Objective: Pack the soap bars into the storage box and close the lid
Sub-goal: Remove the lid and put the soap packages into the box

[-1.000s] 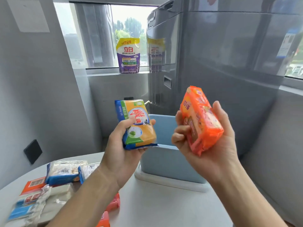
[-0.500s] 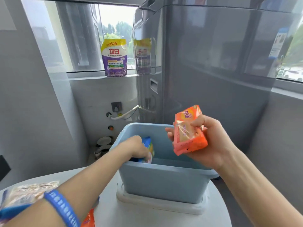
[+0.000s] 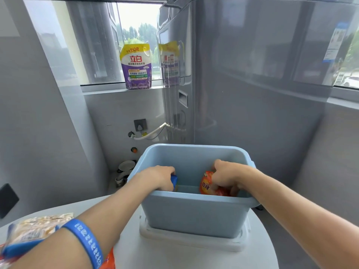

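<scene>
Both hands [image 3: 226, 176] now down inside blue box [image 3: 194, 216], detergent pouch [image 3: 136, 66] behind.

Both hands inside blue box [image 3: 194, 216]. Left hand [image 3: 159, 177] closed on blue-wrapped soap bar [image 3: 174, 180]; right hand [image 3: 226, 176] closed on orange soap bar [image 3: 206, 184]. Box stands on white lid [image 3: 190, 242], on counter [image 3: 174, 259]. More wrapped bars [image 3: 37, 228] near left. Blue wristband [image 3: 85, 242] on left forearm.

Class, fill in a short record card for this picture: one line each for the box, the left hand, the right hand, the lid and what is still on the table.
box: blue storage box, open
left hand: left hand inside box, gripping blue-edged soap bar
right hand: right hand inside box, gripping orange soap bar
lid: white lid lies under box
table: more soap packs at left edge of table
</scene>
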### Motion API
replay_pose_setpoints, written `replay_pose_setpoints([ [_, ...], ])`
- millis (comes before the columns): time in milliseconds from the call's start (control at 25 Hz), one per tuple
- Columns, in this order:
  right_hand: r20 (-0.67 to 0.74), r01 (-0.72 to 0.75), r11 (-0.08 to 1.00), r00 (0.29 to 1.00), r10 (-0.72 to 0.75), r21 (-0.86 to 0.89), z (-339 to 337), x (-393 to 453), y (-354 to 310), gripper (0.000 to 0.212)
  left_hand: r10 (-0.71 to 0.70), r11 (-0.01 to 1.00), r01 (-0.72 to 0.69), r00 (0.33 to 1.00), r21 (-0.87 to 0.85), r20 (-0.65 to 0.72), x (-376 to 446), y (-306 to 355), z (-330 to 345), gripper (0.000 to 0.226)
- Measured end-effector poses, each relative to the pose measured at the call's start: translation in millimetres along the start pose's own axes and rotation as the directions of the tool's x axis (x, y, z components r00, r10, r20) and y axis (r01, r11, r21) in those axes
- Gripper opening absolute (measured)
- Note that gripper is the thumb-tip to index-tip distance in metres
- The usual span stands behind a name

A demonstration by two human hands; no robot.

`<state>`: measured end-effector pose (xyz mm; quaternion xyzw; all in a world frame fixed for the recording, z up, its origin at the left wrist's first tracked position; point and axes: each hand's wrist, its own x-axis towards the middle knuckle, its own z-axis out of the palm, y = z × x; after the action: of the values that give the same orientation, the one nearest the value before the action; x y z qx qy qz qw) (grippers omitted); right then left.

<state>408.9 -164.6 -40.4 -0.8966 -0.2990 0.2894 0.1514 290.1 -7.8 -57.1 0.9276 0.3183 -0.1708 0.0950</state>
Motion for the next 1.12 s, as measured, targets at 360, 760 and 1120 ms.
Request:
replay_pose_setpoints([
  [360, -0.108, 0.107, 0.595, 0.943, -0.315, -0.797, 13.0, 4.6, 0.4, 0.023, -0.056, 0.963, 0.093, 0.987, -0.255, 0.149, -8.0, -2.0, -5.6, 0.067],
  [760, -0.087, 0.007, 0.457, 0.979, -0.183, -0.889, 15.1, 8.2, 0.0, 0.006, 0.224, 0.960, -0.239, 0.968, 0.144, 0.115, -0.9, -4.0, 2.9, 0.042],
  [1120, -0.119, 0.068, 0.660, 0.965, -0.236, -0.749, 20.0, 1.3, 6.2, 0.019, 0.205, 0.969, -0.215, 0.975, 0.121, 0.087, -7.9, -8.8, 19.4, 0.037],
])
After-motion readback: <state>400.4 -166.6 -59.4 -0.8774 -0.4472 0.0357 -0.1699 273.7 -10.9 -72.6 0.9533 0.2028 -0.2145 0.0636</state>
